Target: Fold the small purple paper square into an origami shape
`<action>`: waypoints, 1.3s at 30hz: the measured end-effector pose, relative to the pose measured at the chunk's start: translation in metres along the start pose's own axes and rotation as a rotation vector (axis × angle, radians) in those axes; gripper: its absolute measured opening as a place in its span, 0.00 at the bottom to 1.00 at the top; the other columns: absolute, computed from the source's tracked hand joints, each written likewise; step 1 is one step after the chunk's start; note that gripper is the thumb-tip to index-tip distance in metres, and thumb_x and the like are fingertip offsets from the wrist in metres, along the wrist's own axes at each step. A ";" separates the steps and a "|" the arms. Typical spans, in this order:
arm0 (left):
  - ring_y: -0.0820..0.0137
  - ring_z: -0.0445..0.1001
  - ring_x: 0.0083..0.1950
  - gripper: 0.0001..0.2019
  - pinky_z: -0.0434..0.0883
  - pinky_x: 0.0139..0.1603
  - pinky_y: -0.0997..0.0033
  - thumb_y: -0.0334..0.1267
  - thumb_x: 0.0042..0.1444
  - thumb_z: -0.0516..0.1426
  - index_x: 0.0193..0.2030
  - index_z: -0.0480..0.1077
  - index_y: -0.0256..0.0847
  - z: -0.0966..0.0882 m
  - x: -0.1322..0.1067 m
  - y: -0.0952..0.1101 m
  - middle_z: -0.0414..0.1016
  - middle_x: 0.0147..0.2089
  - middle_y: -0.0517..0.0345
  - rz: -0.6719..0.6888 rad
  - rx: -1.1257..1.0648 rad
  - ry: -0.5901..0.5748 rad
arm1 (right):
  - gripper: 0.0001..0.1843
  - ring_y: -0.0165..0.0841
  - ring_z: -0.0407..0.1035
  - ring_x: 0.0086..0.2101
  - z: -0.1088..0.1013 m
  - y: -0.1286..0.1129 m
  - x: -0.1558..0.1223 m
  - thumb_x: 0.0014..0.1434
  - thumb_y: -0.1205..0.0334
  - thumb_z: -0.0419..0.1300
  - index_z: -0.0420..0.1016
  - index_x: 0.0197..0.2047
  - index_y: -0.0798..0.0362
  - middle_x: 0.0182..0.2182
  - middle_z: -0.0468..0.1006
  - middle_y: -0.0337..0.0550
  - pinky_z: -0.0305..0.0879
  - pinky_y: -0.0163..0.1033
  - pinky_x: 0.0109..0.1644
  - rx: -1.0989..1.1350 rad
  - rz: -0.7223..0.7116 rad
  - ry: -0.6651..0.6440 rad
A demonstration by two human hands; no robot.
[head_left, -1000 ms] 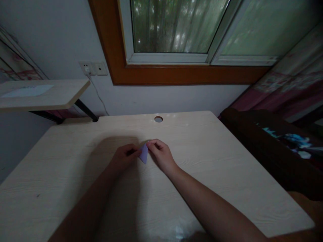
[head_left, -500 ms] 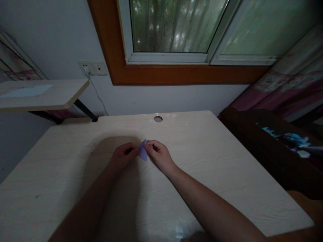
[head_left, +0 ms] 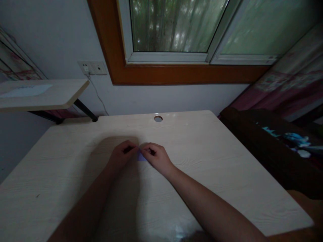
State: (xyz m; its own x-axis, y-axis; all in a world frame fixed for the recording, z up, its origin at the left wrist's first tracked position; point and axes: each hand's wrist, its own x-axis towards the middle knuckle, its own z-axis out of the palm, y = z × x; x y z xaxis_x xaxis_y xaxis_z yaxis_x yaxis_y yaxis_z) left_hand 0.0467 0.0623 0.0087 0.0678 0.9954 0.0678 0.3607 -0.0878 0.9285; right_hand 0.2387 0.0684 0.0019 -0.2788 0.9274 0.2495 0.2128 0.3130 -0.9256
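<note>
A small piece of purple paper (head_left: 141, 156) lies between my hands, low over the desk; most of it is hidden by my fingers. My left hand (head_left: 123, 154) pinches it from the left with thumb and forefinger. From the other side, the fingertips of my right hand (head_left: 156, 154) close on the paper, almost touching those of my left. A straight lower edge of the paper shows beneath the fingertips.
The pale wooden desk (head_left: 202, 151) has a round cable hole (head_left: 158, 119) near its back edge. At the left stands a raised shelf (head_left: 50, 97) on black legs. A wall socket (head_left: 92, 68) with a plugged-in white cable sits behind, beside a window.
My right hand has shifted slightly left, its fingertips now close against my left ones. The paper's upper point, visible before, no longer shows.
</note>
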 end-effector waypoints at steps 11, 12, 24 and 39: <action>0.69 0.74 0.34 0.09 0.69 0.37 0.72 0.44 0.53 0.62 0.34 0.76 0.40 0.002 -0.001 0.006 0.77 0.32 0.58 0.025 -0.006 -0.069 | 0.06 0.34 0.71 0.34 0.000 -0.002 -0.003 0.60 0.62 0.60 0.80 0.36 0.48 0.32 0.79 0.41 0.64 0.38 0.40 -0.053 -0.105 -0.008; 0.69 0.74 0.34 0.09 0.69 0.37 0.72 0.44 0.53 0.62 0.33 0.75 0.40 0.002 -0.001 0.006 0.77 0.32 0.58 0.029 0.009 -0.064 | 0.06 0.34 0.72 0.34 0.000 -0.002 -0.003 0.60 0.62 0.60 0.80 0.35 0.48 0.32 0.78 0.41 0.64 0.38 0.40 -0.059 -0.108 -0.006; 0.68 0.74 0.35 0.12 0.69 0.38 0.71 0.47 0.53 0.62 0.34 0.76 0.39 -0.005 0.003 -0.001 0.78 0.32 0.58 -0.098 -0.013 0.180 | 0.07 0.32 0.67 0.29 -0.002 0.008 0.003 0.56 0.59 0.61 0.79 0.34 0.52 0.28 0.78 0.40 0.62 0.37 0.35 0.199 0.154 0.252; 0.69 0.74 0.35 0.12 0.69 0.38 0.72 0.47 0.52 0.62 0.35 0.75 0.39 -0.003 0.005 -0.004 0.77 0.32 0.58 -0.097 -0.103 0.155 | 0.13 0.31 0.67 0.31 0.000 0.009 0.003 0.59 0.51 0.62 0.79 0.39 0.51 0.31 0.78 0.40 0.63 0.36 0.37 0.271 0.141 0.131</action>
State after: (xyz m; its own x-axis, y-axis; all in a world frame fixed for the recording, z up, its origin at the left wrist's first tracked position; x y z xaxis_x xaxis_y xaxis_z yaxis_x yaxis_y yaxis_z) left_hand 0.0426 0.0679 0.0067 -0.1098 0.9937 0.0239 0.2612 0.0056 0.9653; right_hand 0.2397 0.0735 -0.0058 -0.1382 0.9815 0.1321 -0.0213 0.1305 -0.9912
